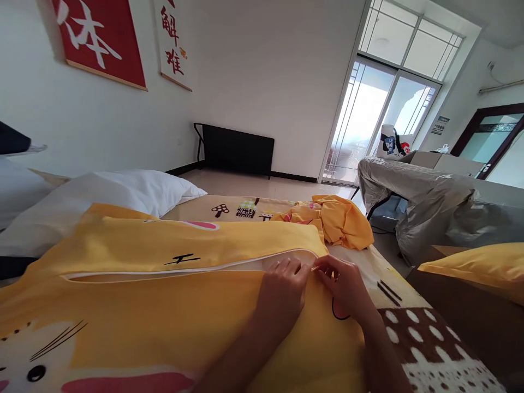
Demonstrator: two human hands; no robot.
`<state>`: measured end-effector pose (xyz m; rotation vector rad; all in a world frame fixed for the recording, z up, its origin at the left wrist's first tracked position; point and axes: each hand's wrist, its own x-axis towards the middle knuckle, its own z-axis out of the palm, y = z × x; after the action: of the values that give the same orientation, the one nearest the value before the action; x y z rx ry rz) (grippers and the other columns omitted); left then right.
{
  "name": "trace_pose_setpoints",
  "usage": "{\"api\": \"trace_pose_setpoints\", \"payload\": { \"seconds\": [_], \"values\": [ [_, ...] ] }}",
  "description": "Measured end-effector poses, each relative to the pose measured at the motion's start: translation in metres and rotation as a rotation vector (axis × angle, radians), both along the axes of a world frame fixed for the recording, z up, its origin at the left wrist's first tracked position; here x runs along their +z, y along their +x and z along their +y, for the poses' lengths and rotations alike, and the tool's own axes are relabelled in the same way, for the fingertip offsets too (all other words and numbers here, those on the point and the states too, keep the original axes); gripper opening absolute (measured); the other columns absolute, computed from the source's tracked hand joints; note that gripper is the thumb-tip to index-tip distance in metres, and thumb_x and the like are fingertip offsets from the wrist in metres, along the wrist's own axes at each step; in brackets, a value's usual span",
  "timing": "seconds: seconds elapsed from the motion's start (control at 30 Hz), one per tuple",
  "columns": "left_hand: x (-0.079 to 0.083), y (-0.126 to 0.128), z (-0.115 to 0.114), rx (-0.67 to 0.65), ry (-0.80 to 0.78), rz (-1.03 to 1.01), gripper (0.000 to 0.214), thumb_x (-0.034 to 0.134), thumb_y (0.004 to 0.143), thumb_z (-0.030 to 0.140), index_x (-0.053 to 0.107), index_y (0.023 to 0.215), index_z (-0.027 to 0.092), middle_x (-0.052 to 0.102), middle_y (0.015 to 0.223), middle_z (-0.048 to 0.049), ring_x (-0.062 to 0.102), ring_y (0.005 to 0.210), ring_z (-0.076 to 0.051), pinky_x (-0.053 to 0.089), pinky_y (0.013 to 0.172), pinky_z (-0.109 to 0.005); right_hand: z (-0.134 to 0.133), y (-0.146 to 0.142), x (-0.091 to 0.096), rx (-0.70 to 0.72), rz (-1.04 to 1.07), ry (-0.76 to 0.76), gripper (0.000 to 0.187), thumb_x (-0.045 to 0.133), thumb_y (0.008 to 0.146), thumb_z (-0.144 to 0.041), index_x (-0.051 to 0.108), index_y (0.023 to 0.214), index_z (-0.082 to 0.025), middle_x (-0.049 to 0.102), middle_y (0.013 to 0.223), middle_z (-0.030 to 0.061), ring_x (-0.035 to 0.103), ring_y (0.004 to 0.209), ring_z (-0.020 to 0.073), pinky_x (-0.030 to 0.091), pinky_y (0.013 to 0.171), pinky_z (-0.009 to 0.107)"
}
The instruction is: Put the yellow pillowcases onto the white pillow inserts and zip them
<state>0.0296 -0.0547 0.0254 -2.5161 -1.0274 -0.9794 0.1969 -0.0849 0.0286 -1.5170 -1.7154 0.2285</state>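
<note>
A big yellow pillowcase with a cartoon print lies across the bed, a white pillow showing through its long open slit. My left hand rests curled on the case beside the slit's right end. My right hand pinches the fabric edge at that same end, fingers pressed together. The two hands almost touch.
A bare white pillow lies behind the case. Crumpled yellow cloth sits at the far end of the patterned bed sheet. Furniture under a grey cover and another yellow pillow stand to the right.
</note>
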Motion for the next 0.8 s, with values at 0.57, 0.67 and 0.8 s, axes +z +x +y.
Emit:
{"api": "trace_pose_setpoints", "payload": {
  "seconds": [0.57,0.67,0.8],
  "values": [
    [-0.013,0.005,0.015,0.068,-0.031,0.011,0.021,0.049,0.073,0.001,0.059,0.086,0.014,0.055,0.090,-0.0086,0.048,0.089,-0.024,0.032,0.080,-0.042,0.015,0.005,-0.014,-0.110,-0.117,-0.044,0.028,0.049,0.085,-0.040,0.062,0.070,-0.020,0.066,0.066,0.0009,0.056,0.058,0.0144,0.037,0.058,0.025],
    [-0.013,0.005,0.014,0.054,-0.051,0.017,0.024,0.046,0.073,-0.001,0.059,0.084,0.015,0.055,0.090,-0.0089,0.048,0.090,-0.024,0.031,0.081,-0.043,0.018,0.004,-0.015,-0.187,-0.055,-0.044,0.033,0.046,0.086,-0.044,0.058,0.067,-0.019,0.065,0.064,0.0020,0.056,0.056,0.0153,0.036,0.057,0.026],
    [-0.011,0.006,0.011,0.034,-0.051,0.066,0.025,0.041,0.076,-0.002,0.060,0.081,0.015,0.055,0.090,-0.0096,0.049,0.091,-0.024,0.033,0.080,-0.043,0.021,0.003,-0.017,-0.259,-0.034,-0.053,0.021,0.054,0.079,-0.038,0.058,0.087,-0.020,0.065,0.063,0.0004,0.060,0.061,0.0180,0.038,0.059,0.026]
  ]
}}
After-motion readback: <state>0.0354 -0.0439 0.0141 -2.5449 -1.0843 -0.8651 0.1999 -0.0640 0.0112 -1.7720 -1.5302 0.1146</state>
